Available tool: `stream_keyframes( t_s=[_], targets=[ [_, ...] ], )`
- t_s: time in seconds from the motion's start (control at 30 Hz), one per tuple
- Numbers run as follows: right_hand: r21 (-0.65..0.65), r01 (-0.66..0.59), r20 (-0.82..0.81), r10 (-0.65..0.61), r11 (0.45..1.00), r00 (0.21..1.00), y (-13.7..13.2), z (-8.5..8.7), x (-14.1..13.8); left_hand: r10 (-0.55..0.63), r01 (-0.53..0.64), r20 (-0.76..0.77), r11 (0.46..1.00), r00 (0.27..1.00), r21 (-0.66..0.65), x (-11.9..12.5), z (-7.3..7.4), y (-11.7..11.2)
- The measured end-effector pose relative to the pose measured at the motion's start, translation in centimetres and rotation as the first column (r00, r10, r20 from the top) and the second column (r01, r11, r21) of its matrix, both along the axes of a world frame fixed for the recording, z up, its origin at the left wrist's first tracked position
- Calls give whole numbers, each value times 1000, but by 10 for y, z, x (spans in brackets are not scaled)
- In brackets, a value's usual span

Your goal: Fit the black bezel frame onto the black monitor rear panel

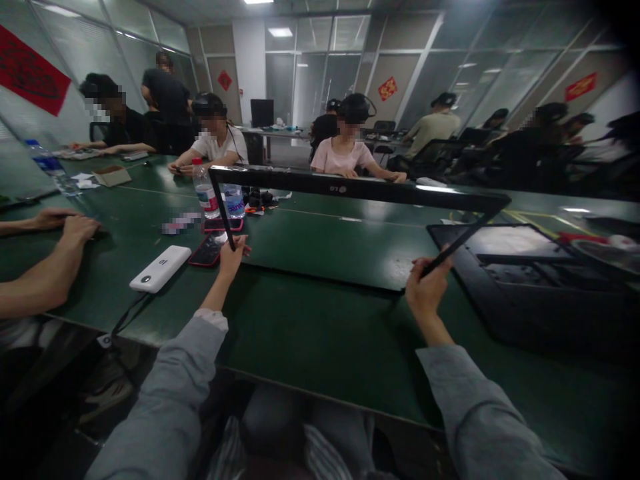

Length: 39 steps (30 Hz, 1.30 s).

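Note:
A thin black monitor bezel frame (350,187) is raised above the green table (320,313), its top bar facing away from me. My left hand (233,255) pinches the frame's left side strip near its lower end. My right hand (426,283) grips the frame's right side strip near its lower end. Both sleeves are grey. To the right, the black monitor body (520,273) lies flat on the table, with a pale panel showing inside it.
A white power bank (160,269) with a cable and a red-cased phone (207,252) lie left of my left hand. Two water bottles (206,193) stand behind them. Another person's arms (47,257) rest at the left edge. Several people sit across the table.

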State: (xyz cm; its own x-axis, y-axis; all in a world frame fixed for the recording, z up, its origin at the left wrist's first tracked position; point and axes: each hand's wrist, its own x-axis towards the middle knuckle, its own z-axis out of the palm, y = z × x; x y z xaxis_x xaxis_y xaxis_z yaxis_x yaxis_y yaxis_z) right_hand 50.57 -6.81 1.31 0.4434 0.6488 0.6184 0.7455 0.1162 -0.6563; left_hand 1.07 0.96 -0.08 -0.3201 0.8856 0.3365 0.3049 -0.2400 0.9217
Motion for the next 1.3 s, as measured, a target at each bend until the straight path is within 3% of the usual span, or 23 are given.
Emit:
stream_keyframes(
  t_s=[0.1, 0.2, 0.33, 0.53, 0.7, 1.3],
  targets=[
    [-93, -30, 80, 37, 995, 996, 14, -20, 13, 20, -20, 0, 1000, 1000, 23, 0, 2, -3],
    [-201, -130, 30, 138, 971, 990, 26, -40, 23, 19, -20, 62, 999, 998, 25, 2, 5, -6],
    [-214, -177, -32, 175, 961, 984, 33, -52, 30, 5, -6, 116, 1000, 993, 7, 3, 6, -6],
    [-222, -278, -139, 251, 935, 958, 39, -46, 35, -52, 61, 147, 996, 988, -63, 0, -1, -2],
    [-249, -241, -149, 208, 938, 967, 47, -39, 31, -97, 113, 122, 984, 988, -135, 1, -4, -5],
    [-259, -207, -191, 160, 944, 968, 44, -36, 27, -60, 66, 40, 987, 997, -147, 7, 2, -7]
  ],
)
